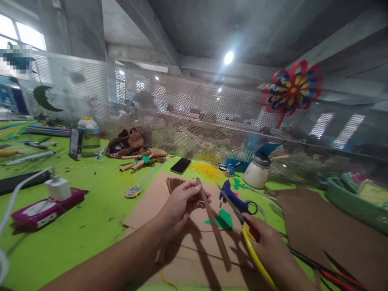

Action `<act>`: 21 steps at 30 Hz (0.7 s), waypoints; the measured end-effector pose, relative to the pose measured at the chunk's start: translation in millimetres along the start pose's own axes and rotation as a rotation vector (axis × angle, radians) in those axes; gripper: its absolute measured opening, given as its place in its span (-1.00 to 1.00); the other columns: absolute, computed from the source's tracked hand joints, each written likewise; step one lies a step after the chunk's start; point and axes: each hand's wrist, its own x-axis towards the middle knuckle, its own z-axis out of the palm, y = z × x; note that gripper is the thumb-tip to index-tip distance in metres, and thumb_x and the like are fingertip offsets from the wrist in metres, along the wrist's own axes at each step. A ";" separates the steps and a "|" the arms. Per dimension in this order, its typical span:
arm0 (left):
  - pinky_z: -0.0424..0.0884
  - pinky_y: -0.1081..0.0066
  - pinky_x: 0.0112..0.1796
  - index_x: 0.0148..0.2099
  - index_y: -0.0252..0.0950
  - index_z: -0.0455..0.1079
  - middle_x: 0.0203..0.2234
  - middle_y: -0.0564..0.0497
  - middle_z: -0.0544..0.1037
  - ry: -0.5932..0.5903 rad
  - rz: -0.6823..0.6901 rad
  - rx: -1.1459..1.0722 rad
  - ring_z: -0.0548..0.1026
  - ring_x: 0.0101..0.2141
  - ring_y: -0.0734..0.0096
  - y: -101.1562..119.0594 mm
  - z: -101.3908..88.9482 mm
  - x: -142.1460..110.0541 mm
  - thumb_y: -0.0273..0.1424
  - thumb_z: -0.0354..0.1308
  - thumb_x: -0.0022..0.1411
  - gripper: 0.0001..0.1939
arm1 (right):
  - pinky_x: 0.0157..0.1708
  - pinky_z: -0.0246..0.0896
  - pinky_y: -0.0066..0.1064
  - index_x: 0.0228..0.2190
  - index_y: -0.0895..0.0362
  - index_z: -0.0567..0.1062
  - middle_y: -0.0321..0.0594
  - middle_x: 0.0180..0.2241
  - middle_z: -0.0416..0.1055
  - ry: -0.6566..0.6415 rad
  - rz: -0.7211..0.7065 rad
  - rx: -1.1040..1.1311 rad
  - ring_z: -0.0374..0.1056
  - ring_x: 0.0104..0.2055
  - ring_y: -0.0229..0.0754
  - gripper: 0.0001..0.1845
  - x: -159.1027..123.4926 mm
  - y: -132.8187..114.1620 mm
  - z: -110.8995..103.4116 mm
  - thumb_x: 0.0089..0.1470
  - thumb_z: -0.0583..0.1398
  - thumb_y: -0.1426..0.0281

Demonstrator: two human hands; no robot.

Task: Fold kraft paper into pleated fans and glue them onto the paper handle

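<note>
My left hand (178,204) pinches a narrow brown paper strip (216,232) near its upper end. The strip slants down to the right over brown kraft paper sheets (148,218). In my right hand (273,246) is a pair of scissors (251,246) with yellow handles, the blades pointing up and left, apart from the strip. Behind my left hand a pleated brown paper fan (174,184) is partly hidden. A folded green paper piece (224,219) lies beyond the strip. Close to the scissor blades rests a blue glue gun (228,192).
A phone (181,165) and yellow shredded strands (209,170) lie at the back. A white jar (257,173) stands at back right, near a green basket (357,200). Dark brown paper (330,226) covers the right side. A purple power strip (48,210) with a white plug sits left.
</note>
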 end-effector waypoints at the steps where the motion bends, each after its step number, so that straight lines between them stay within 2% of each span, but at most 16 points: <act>1: 0.38 0.51 -0.42 -0.30 -0.36 0.31 -0.44 -0.10 0.55 0.009 -0.001 -0.011 0.52 -0.44 0.41 0.5 -2.0 1.8 -0.46 0.13 0.18 -0.94 | -0.22 0.33 -0.25 -0.09 0.11 0.49 -0.07 -0.20 0.51 -0.027 -0.012 -0.029 0.43 -0.19 0.03 -0.57 0.4 1.5 -0.9 0.02 0.13 0.23; 7: 0.42 0.50 -0.34 -0.30 -0.37 0.35 -0.49 -0.06 0.53 0.079 -0.012 -0.090 0.51 -0.46 0.45 4.6 -9.9 9.7 -0.55 0.11 0.16 -0.97 | -0.10 0.23 -0.23 -0.01 0.05 0.42 -0.08 -0.07 0.39 -0.203 -0.120 -0.087 0.35 -0.09 -0.01 -0.51 -1.6 23.4 1.8 -0.04 0.14 0.35; 12: 0.41 0.51 -0.38 -0.27 -0.38 0.37 -0.50 -0.04 0.52 0.099 -0.037 -0.077 0.48 -0.49 0.48 4.1 -11.5 11.1 -0.54 0.14 0.14 -0.93 | -0.12 0.23 -0.29 -0.01 0.03 0.42 -0.10 -0.10 0.40 -0.289 -0.137 -0.083 0.35 -0.09 -0.04 -0.51 -4.5 39.7 0.4 -0.04 0.13 0.37; 14: 0.39 0.53 -0.41 -0.26 -0.38 0.36 -0.53 -0.01 0.50 0.105 -0.043 -0.043 0.48 -0.49 0.48 2.7 -12.6 11.2 -0.53 0.14 0.14 -0.92 | -0.09 0.22 -0.29 -0.02 0.03 0.43 -0.10 -0.08 0.40 -0.296 -0.163 -0.073 0.34 -0.07 -0.04 -0.52 -3.8 42.8 -3.8 -0.05 0.13 0.38; 17: 0.34 0.57 -0.48 -0.26 -0.38 0.34 -0.58 0.04 0.46 0.106 -0.052 -0.016 0.43 -0.55 0.54 -1.0 -13.4 10.7 -0.54 0.12 0.16 -0.94 | -0.12 0.24 -0.29 -0.14 0.01 0.51 -0.11 -0.17 0.46 -0.283 -0.196 -0.076 0.36 -0.12 -0.03 -0.63 1.2 41.2 -12.1 -0.05 0.16 0.34; 19: 0.32 0.57 -0.50 -0.26 -0.36 0.32 -0.62 0.06 0.43 0.102 -0.065 -0.035 0.41 -0.57 0.55 -4.7 -11.9 9.4 -0.51 0.12 0.17 -0.94 | -0.15 0.26 -0.29 -0.19 0.03 0.54 -0.10 -0.21 0.48 -0.219 -0.209 -0.046 0.37 -0.16 -0.03 -0.69 6.4 31.3 -16.4 0.00 0.15 0.29; 21: 0.37 0.52 -0.42 -0.29 -0.34 0.29 -0.61 0.07 0.44 0.076 -0.033 -0.084 0.43 -0.55 0.53 -9.3 -8.0 6.9 -0.50 0.14 0.16 -0.93 | -0.18 0.27 -0.33 -0.19 0.05 0.54 -0.10 -0.23 0.50 -0.148 -0.227 0.049 0.38 -0.19 -0.05 -0.68 11.0 12.3 -16.8 0.05 0.12 0.24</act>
